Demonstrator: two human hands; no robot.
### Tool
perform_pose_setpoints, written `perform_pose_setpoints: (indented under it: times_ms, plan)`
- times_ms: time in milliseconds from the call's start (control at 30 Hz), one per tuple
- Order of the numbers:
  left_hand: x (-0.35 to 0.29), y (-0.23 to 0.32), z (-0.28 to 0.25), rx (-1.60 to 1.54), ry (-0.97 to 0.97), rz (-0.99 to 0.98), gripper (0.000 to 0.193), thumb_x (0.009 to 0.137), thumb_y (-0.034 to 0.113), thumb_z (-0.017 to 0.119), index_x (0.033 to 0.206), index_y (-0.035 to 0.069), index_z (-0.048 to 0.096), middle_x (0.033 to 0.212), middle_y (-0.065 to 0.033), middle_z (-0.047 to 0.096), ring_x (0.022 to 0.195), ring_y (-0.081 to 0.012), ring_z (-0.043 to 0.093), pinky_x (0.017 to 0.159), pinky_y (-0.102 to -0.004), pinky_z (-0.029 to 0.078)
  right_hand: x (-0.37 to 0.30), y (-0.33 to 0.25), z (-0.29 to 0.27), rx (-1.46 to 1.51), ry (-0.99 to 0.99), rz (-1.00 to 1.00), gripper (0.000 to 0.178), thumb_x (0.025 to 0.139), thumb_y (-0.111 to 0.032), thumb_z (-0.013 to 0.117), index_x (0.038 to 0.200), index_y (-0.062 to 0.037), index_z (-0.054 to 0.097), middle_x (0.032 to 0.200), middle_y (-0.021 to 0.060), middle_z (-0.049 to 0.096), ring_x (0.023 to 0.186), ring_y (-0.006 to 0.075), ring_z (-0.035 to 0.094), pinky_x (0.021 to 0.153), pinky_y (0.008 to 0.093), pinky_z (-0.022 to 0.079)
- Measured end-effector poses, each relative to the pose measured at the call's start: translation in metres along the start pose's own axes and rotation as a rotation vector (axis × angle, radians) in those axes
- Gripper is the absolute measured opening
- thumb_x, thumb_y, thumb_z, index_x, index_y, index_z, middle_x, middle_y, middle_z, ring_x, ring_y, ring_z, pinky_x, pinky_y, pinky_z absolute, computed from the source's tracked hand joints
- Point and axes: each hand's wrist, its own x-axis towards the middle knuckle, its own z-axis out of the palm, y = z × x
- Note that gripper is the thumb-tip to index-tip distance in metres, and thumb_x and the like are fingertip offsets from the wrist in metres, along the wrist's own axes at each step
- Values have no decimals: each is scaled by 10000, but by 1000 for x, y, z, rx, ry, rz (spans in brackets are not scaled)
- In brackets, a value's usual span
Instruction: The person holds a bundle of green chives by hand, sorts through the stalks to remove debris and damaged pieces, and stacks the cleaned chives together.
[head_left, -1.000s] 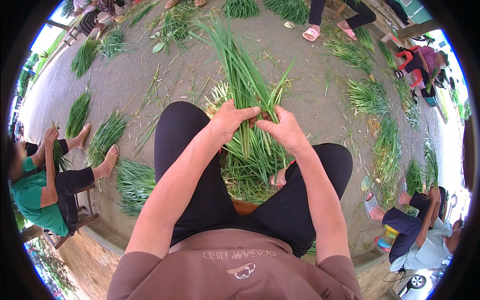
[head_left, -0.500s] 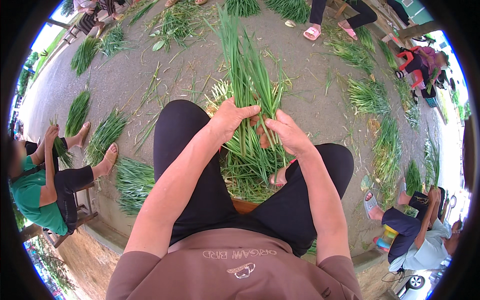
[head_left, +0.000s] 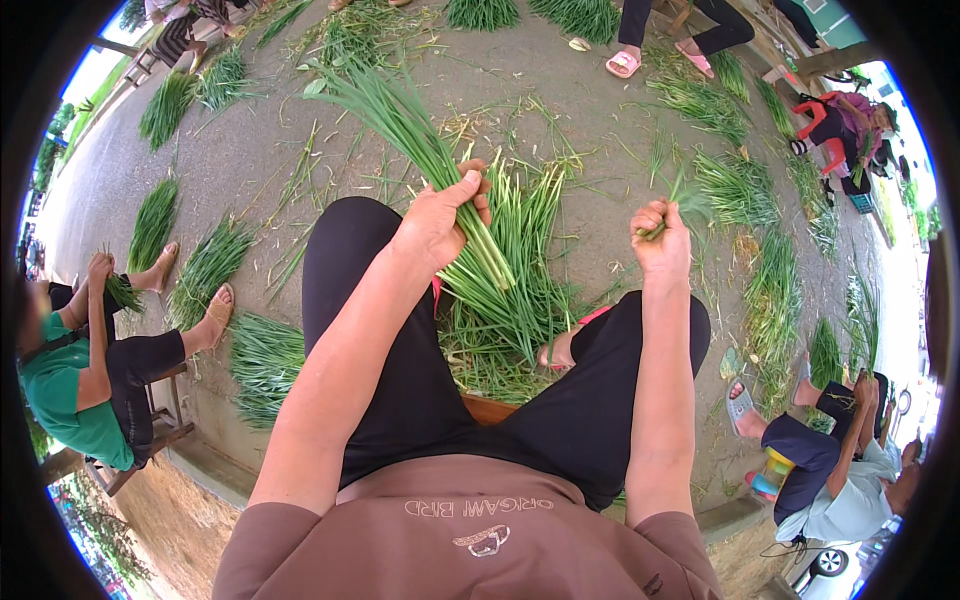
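My left hand (head_left: 447, 212) is closed around a bunch of chives (head_left: 400, 122), its leaves slanting up to the left and its pale stem ends pointing down to the right. Beneath it, between my knees, lies a loose pile of chives (head_left: 530, 235), some with whitish stems. Out to the right, above my right knee, my right hand (head_left: 660, 238) is a fist with a small tuft of chive leaves (head_left: 683, 195) sticking out of it. The two hands are well apart.
Several heaps of chives lie about on the grey ground, among them one at the left (head_left: 268, 370) and one at the right (head_left: 740, 190). A person in green (head_left: 70, 390) sits at the left, another in light blue (head_left: 850, 495) at the right. Pink slippers (head_left: 623, 64) show ahead.
My hands have parted. The right one has swung right with a tuft of leaves; the left has tilted its bunch of chives to the left.
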Motion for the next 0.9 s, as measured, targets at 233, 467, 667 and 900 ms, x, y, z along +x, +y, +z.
perform_pose_setpoints:
  times_ms: [233,467,667,900]
  plan:
    - [-3,-3,7,36,10,-117,334,884,139,605,1193,73,497,1006,-101,603,827,-180,606,722,-375,541,-16,26,15,-244,-184,224,204,935,-265,523,949,-63,499,614,-14,427,546,111,428,473,253,382]
    - [-6,-13,16,30,-118,-187,334,890,218,590,1169,54,511,1098,-149,601,1020,-274,582,882,-446,491,-52,79,43,-898,-466,549,234,934,-275,511,938,-42,493,591,-20,429,453,71,394,377,220,315]
    - [-6,-15,19,13,-192,-136,261,909,162,559,1132,31,520,1086,-138,603,1027,-269,577,875,-426,493,-51,89,37,-1140,-583,491,279,922,-319,524,921,-41,498,650,11,477,478,101,444,399,252,341]
    - [-5,-24,25,12,-96,-20,261,903,117,563,1140,30,499,1075,-129,576,1052,-283,553,888,-460,479,-55,110,31,-1289,-719,83,299,899,-297,574,990,-31,473,720,35,520,509,123,491,434,250,389]
